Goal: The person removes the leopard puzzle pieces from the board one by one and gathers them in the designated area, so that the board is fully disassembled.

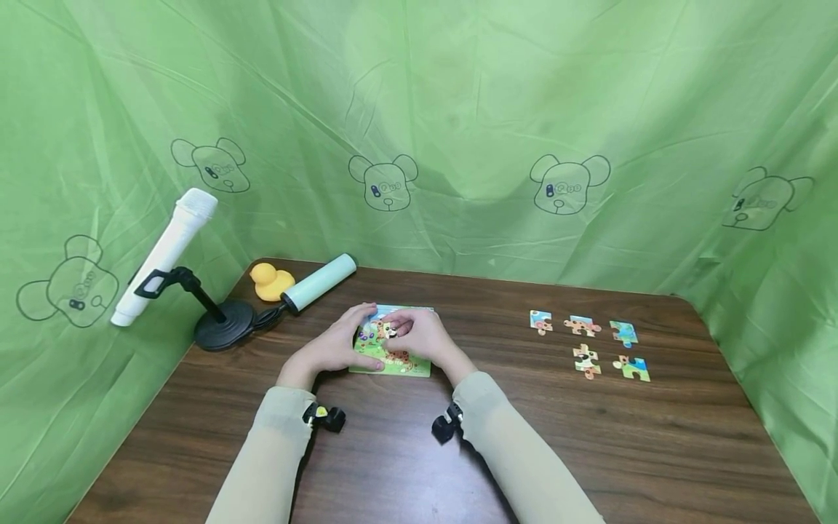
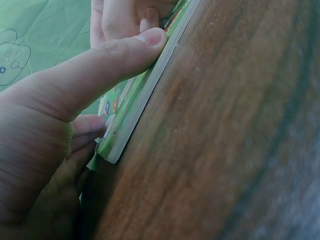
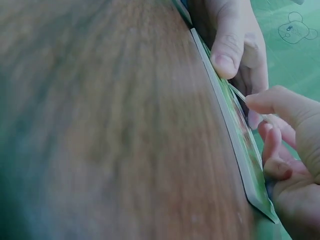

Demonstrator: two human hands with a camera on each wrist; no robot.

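A small jigsaw puzzle board [image 1: 414,370] with a bright green cartoon picture lies flat on the brown table. My left hand [image 1: 335,343] spans its left side, the straight thumb pressing on the surface by the front edge and the fingers along the left side. Over the middle of the board, my right hand [image 1: 422,336] pinches a puzzle piece [image 3: 237,92] between thumb and fingers. That piece is tilted, one edge close against the board; its picture is mostly hidden by the fingers. Part of the board's picture is hidden under both hands.
Several loose puzzle pieces [image 1: 586,360] lie spread on the table to the right. At the back left are a yellow rubber duck [image 1: 271,282], a light blue cylinder [image 1: 321,282] with a black end, and a white microphone [image 1: 164,251] on a black stand [image 1: 225,325]. Green cloth [image 1: 471,109] surrounds the table.
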